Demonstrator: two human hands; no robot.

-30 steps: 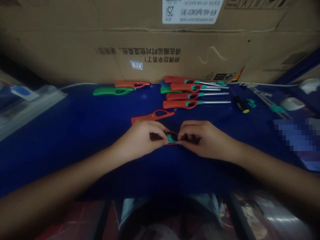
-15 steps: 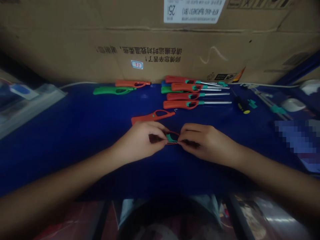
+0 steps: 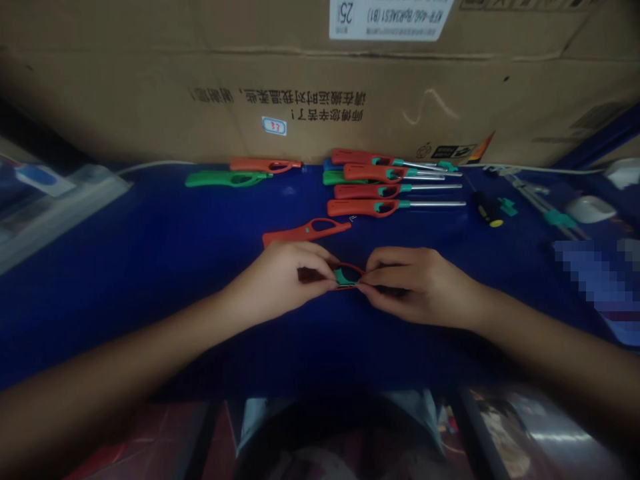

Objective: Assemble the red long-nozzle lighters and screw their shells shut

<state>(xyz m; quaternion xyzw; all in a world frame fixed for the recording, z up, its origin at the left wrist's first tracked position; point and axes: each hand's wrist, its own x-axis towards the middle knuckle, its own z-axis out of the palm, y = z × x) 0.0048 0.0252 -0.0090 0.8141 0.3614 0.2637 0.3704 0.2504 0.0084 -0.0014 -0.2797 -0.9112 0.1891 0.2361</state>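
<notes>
My left hand (image 3: 283, 280) and my right hand (image 3: 417, 283) meet at the middle of the blue table (image 3: 150, 267), both closed around one orange lighter body with a teal trigger (image 3: 345, 275). Only its trigger loop shows between my fingertips; the rest is hidden under my hands. An empty orange handle shell (image 3: 305, 233) lies just beyond my left hand.
A row of assembled orange lighters with metal nozzles (image 3: 395, 190) lies at the back, with a green shell (image 3: 227, 179) and an orange shell (image 3: 265, 164) to their left. A black and yellow screwdriver (image 3: 487, 211) sits right. A cardboard box (image 3: 320, 80) walls the back.
My right hand's fingers have drawn in closer on the lighter's right end. The left hand and the lighter have stayed put.
</notes>
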